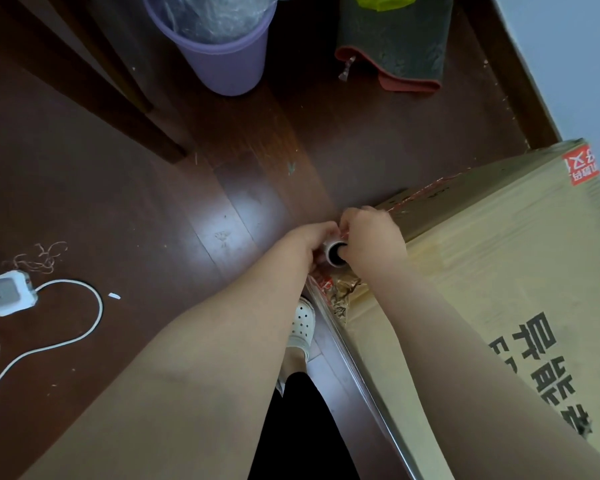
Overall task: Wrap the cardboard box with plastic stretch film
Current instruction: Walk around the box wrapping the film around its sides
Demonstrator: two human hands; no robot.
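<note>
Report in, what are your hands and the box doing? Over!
Left hand and right hand grip film roll at cardboard box corner. Stretch film lies along its near side. Purple bin stands apart ahead.

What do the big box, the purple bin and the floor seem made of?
Box: matte brown cardboard, printed, faint ribbing. Purple bin: probably plastic, smooth and evenly coloured. Floor: dark wood or wood-look boards, glossy, with plank seams and reflections.
</note>
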